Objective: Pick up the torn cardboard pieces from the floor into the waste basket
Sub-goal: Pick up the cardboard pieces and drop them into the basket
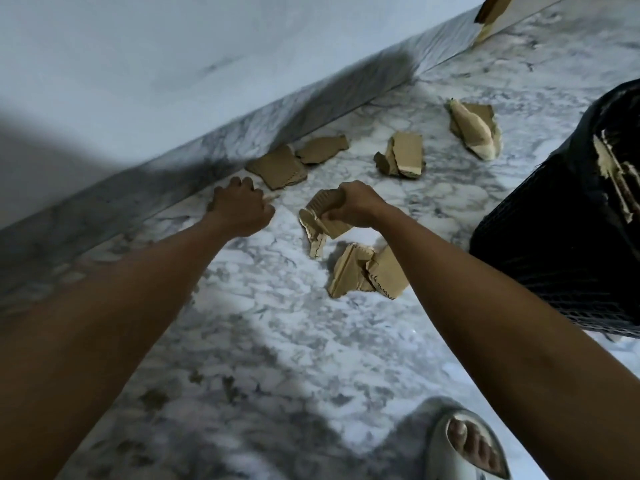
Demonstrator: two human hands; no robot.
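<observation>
**Both hands down at floor, right hand holding torn cardboard**

Right hand [353, 206] grips a bunch of brown torn corrugated cardboard pieces [320, 220], fingers curled round the top, ragged ends hanging down toward the white-grey marble floor [277, 323]. Left hand [242, 206] is low by the marble skirting [138, 188], fingers curled, a thin pale cardboard sliver [272, 197] poking out at its thumb side; looks pinched, partly hidden.

Loose brown cardboard on the floor:
- flat ridged piece [278, 168] just beyond the left hand, near the skirting
- smaller flat piece [322, 150] touching or just beside it, further along the wall
- folded piece [403, 155] mid-floor, apart from those two
- crumpled piece with pale inner face [476, 128] furthest out, near the basket
- folded torn piece [367, 271] just under the right forearm [485, 289], nearest the person

Black mesh waste basket [561, 237] stands at the right edge, dark liner inside, pale torn cardboard strips [614, 174] showing at its rim. Well apart from the left hand, near the right arm.

Foot in a grey slipper [474, 445] at bottom edge. Plain pale wall [173, 64] above the skirting. Brown torn edge [491, 12] at the top right corner, cannot tell what it is.
</observation>
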